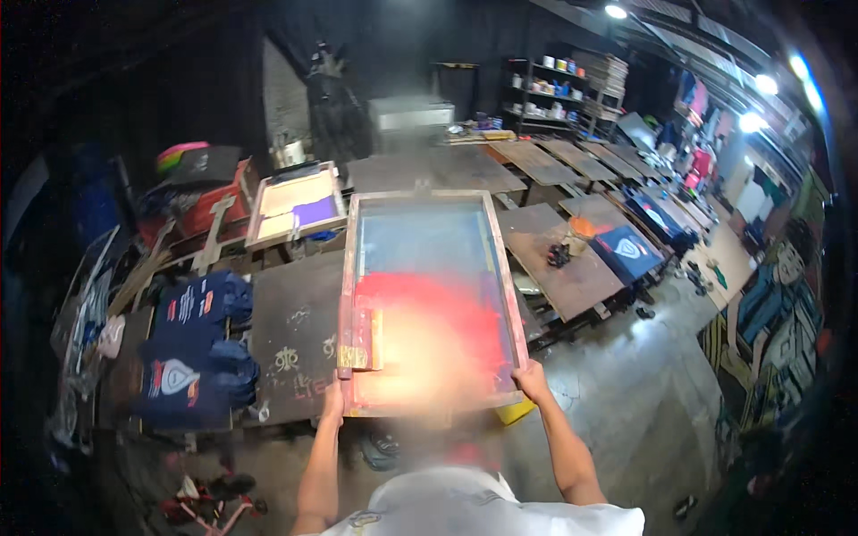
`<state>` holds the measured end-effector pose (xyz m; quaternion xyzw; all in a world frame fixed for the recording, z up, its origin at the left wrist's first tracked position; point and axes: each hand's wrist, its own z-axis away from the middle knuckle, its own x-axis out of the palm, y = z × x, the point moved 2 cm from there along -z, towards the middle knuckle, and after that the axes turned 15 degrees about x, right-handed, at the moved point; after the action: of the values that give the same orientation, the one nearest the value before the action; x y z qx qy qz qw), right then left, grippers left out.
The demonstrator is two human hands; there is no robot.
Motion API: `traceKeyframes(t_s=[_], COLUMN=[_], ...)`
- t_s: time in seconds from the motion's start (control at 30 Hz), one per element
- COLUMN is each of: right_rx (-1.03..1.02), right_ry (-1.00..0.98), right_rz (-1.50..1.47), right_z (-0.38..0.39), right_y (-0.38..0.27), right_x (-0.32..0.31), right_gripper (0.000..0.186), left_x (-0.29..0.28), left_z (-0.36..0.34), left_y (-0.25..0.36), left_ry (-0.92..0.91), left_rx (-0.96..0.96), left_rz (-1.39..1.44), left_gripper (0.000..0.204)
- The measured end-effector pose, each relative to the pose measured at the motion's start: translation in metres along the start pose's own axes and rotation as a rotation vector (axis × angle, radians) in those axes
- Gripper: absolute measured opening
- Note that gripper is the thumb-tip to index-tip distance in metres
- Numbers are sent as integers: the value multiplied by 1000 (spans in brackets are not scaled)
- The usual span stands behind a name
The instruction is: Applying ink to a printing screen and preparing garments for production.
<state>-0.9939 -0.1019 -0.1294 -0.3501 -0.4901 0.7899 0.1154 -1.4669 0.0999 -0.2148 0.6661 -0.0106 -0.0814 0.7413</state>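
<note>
A wooden-framed printing screen (506,272) is held out in front of me at waist height. Red ink (429,299) covers the lower part of its mesh, and a pale smear blurs the nearest area. My left hand (333,404) grips the near left corner, while my right hand (534,382) is closed around the right side near its lower corner. Inside the frame, against the left rail, lies a squeegee (363,341) with a wooden edge. The fingers under the frame are partly hidden.
Navy printed shirts (183,375) lie on boards at left; another navy shirt (628,250) lies at right. A second screen (338,192) with yellow and purple areas rests at far left. Dark boards (563,268) run back in rows towards a shelf (547,94). A small red bike-like object (210,509) stands low left.
</note>
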Motion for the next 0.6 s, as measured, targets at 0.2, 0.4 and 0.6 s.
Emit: traceKeyframes(t_s=[0.2,0.4,0.6], right_rx=[33,89,187], right_ry=[231,309,350], right_rz=[-51,-34,-102], right_z=[42,68,75], right_y=[35,73,151], right_x=[-92,-197,-316], right_gripper=[13,30,36], left_x=[89,192,331], left_z=[13,29,76], left_y=[63,92,120], left_ry=[-68,-285,-422], left_rx=[240,147,233], left_rz=[177,98,-48], left_gripper=[63,63,65])
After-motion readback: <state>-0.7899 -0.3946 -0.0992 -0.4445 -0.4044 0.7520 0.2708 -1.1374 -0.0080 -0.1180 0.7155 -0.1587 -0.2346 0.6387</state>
